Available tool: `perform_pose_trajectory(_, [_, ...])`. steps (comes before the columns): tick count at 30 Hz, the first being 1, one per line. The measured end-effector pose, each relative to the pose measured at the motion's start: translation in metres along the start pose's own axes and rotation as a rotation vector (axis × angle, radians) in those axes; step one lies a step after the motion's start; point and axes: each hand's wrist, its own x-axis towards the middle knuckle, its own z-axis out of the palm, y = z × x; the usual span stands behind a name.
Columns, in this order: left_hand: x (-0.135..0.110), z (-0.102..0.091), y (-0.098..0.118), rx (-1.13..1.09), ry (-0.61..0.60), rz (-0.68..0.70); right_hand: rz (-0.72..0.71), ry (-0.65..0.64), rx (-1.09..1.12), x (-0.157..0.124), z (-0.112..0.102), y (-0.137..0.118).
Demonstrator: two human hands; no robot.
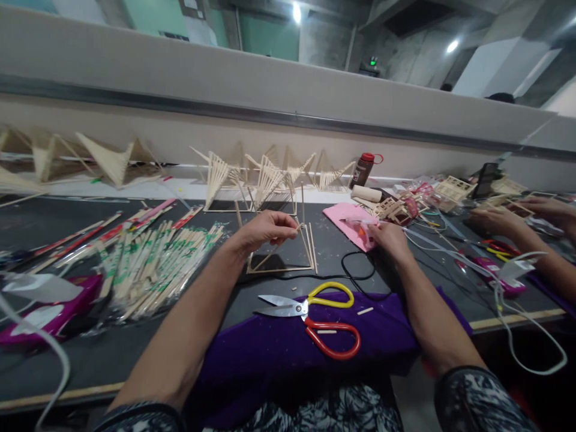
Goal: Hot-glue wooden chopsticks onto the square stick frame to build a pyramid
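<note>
My left hand (269, 231) is closed in a pinch on a thin wooden stick at an upper joint of a small stick frame (282, 270). The frame stands on the dark table, its base a four-sided outline with sticks rising from it. To the right, my right hand (391, 241) is wrapped around a glue gun (362, 225), pale pink with an orange part, over a pink pad (344, 217). The gun's nozzle points left, apart from the frame. Large scissors (306, 308) with one yellow and one red handle lie open in front of me.
Bundled wrapped sticks (157, 264) and a magenta device (49, 312) lie at left. Finished stick models (265, 180) line the back, beside a dark bottle (362, 171). A purple cloth (270, 348) covers the near edge. A black cord (351, 270) loops mid-table. Another person's hands (495, 219) work at right.
</note>
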Motion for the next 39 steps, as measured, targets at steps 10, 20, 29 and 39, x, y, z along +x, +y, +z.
perform_pose_trajectory(10, [-0.001,0.001,-0.002,-0.01,-0.025,0.018,-0.673,-0.487,0.374,-0.085,0.053,-0.103])
perform_pose_trajectory(20, [-0.003,0.007,-0.002,0.02,-0.034,0.027,-0.607,-0.497,0.514,-0.092,0.076,-0.099])
perform_pose_trajectory(29, [-0.001,0.009,0.0,-0.005,-0.017,0.043,-0.515,-0.459,0.558,-0.093,0.07,-0.093])
perform_pose_trajectory(39, [0.006,0.013,-0.004,0.023,-0.061,0.07,-0.583,-0.454,0.564,-0.093,0.068,-0.085])
